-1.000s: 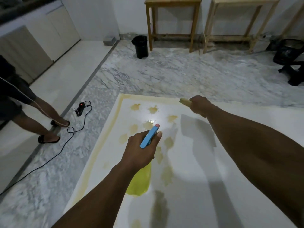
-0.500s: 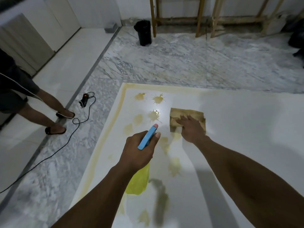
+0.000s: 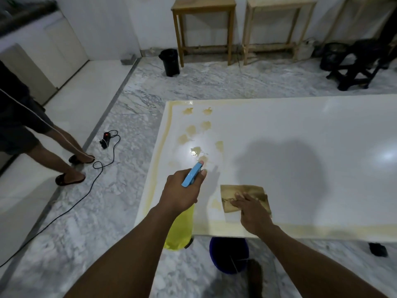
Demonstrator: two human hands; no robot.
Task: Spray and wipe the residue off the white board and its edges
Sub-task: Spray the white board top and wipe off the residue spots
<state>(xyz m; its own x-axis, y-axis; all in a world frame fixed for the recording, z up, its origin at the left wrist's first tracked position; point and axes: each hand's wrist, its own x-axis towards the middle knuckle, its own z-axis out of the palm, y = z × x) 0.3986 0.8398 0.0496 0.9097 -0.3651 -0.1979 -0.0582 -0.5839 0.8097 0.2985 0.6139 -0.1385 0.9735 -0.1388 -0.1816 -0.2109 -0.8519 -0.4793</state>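
Gripping the spray bottle in my left hand, nozzle aimed along the white board toward its far-left corner stains, I press the cloth flat-fingered with my right hand beside the board's near edge.

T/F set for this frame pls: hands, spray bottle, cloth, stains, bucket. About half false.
1. The left hand grips the spray bottle, nozzle pointing over the white board. True.
2. The right hand presses the cloth at the board's far edge. False: the cloth lies close to the near edge, under flat fingers.
3. Yellowish stains dot the board beyond the nozzle. True.
4. The blue bucket stands on top of the board. False: it sits on the floor, partly under the near edge.
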